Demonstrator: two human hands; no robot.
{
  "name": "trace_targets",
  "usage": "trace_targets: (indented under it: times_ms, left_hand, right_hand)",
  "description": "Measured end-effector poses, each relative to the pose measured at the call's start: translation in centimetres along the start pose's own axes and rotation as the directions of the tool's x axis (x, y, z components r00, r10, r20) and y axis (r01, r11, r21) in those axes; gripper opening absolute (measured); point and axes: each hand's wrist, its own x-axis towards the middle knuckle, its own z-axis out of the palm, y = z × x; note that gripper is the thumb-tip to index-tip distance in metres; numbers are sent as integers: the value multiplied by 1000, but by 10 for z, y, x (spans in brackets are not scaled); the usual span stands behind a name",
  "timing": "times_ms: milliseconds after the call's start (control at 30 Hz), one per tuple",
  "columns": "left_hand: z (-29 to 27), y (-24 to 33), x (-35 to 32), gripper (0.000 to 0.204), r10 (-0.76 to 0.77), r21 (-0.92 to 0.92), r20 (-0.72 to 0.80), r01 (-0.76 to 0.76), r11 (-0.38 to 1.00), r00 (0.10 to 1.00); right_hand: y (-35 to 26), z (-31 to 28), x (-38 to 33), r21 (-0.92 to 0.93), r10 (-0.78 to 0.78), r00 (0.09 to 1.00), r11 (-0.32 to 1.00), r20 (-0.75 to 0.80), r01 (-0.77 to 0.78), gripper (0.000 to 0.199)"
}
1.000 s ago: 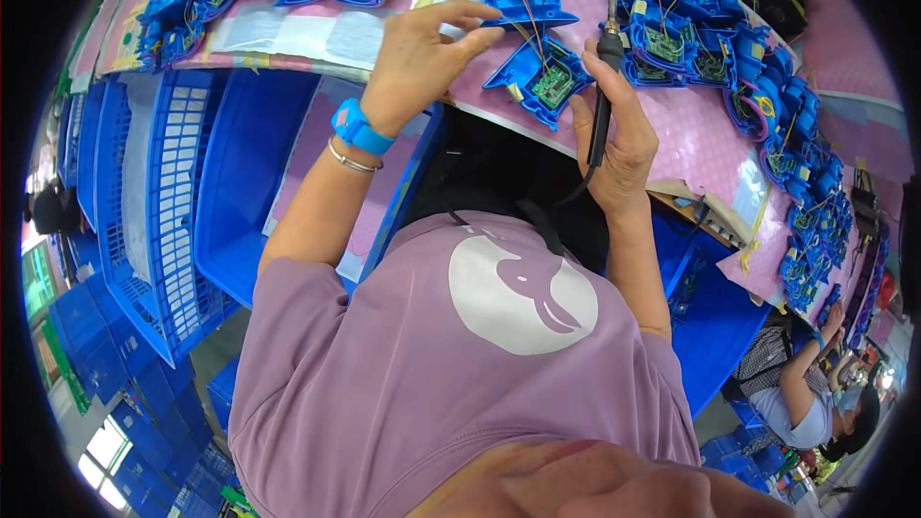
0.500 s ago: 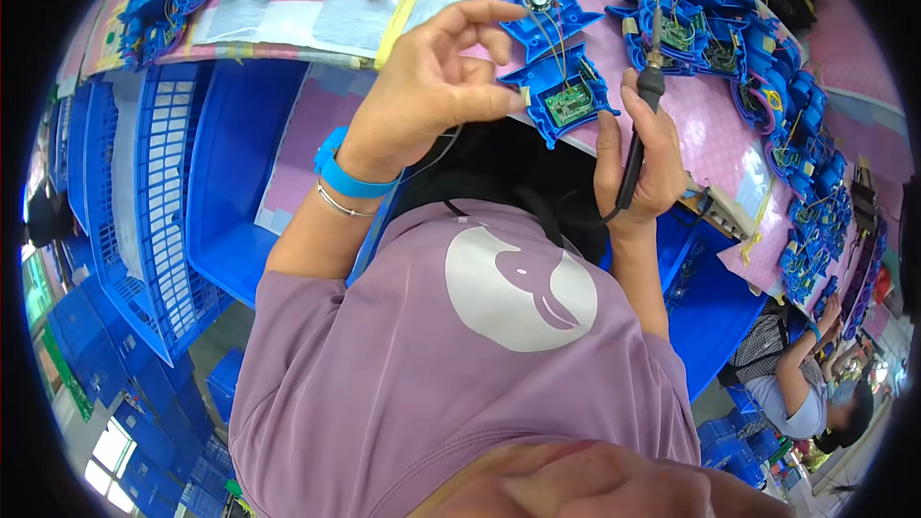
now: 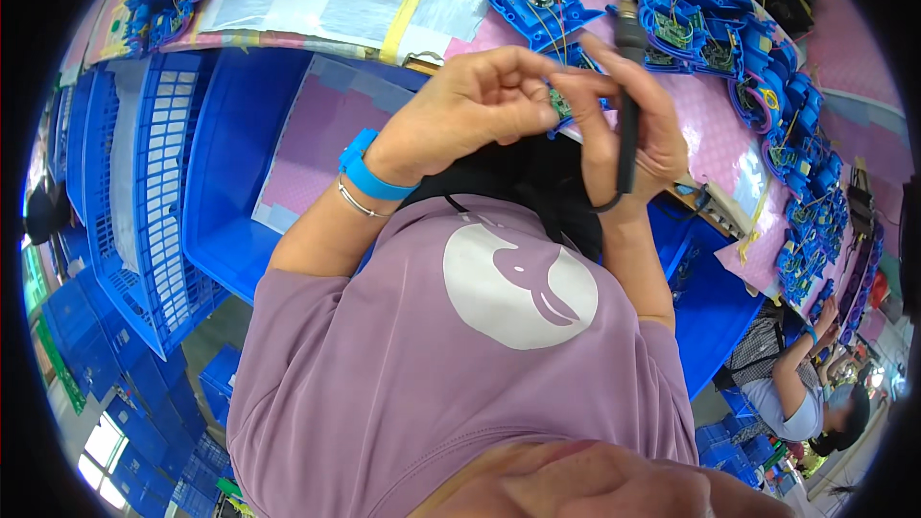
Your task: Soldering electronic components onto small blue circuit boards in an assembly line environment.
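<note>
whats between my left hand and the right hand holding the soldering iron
In the head view, a small green circuit board in a blue plastic housing sits between the left hand and right hand, which grips the soldering iron.

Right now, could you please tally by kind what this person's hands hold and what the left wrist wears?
Soldering iron: 1
Blue part with green board: 1
Blue wristband: 1
Thin bracelet: 1
Total: 4

Your left wrist carries a bright blue strap band (image 3: 369, 173) and a thin silver bangle (image 3: 357, 202). Your lilac shirt (image 3: 432, 374) bears a white round emblem (image 3: 519, 286). Blue moulded plastic housings (image 3: 537, 0) with green circuit boards lie on the pink bench mat (image 3: 715, 125).
</note>
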Motion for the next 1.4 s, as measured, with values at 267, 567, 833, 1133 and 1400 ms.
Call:
trace_targets:
  times_ms: [267,567,833,1133,1400]
  left_hand:
    - [-33,9,9,12,321,507,-335,-118,854,886]
    - [-38,0,26,7,726,944,-103,-164,288,680]
    - [-37,-4,27,6,737,935,-87,-201,293,670]
    - [-38,-7,27,6,738,941,-82,-192,280,670]
    - [-39,-8,27,5,727,947,-64,-189,261,684]
  right_hand:
    - [-7,-28,-1,-56,-15,1000,998,-26,14,25]
    - [-12,-30,6,-124,148,978,984,148,-130,25]
    - [-4,-26,9,-65,257,957,966,133,-251,16]
    - [1,-23,11,-69,201,962,979,183,-192,23]
    - [2,-23,11,-64,217,957,976,194,-208,22]
